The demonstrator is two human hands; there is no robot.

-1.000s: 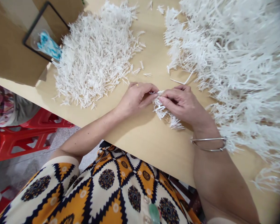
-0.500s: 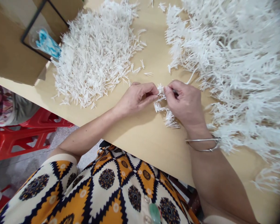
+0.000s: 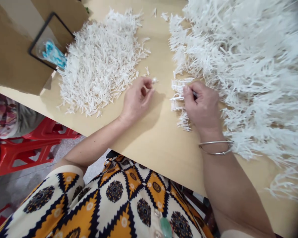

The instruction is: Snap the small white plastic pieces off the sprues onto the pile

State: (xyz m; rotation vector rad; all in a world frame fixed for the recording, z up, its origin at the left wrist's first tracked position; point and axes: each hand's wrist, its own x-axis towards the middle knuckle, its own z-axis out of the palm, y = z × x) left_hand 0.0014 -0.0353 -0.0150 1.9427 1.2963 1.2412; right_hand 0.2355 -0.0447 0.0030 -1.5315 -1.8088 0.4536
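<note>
My left hand (image 3: 138, 98) is closed in a pinch, with a small white plastic piece (image 3: 154, 80) at its fingertips. It hovers beside the lower right edge of a heap of small white plastic pieces (image 3: 101, 62). My right hand (image 3: 203, 107) grips a branched white plastic strip (image 3: 177, 85) between thumb and fingers. More of that strip's comb-like spikes hang down left of the thumb. Something dark shows in the gap of the right fist; I cannot make out what. On the right lies a large tangle of white plastic strips (image 3: 258, 82).
A cardboard box (image 3: 17, 49) stands at the back left, with a black wire frame and a clear cup (image 3: 54, 54) holding something blue and white. Red stools (image 3: 27, 155) and part of another person are beyond the table's (image 3: 149, 158) left edge.
My left hand has moved left and up, away from the right hand, carrying a small white piece off the strip. The right hand has shifted slightly right, still gripping the strip.
</note>
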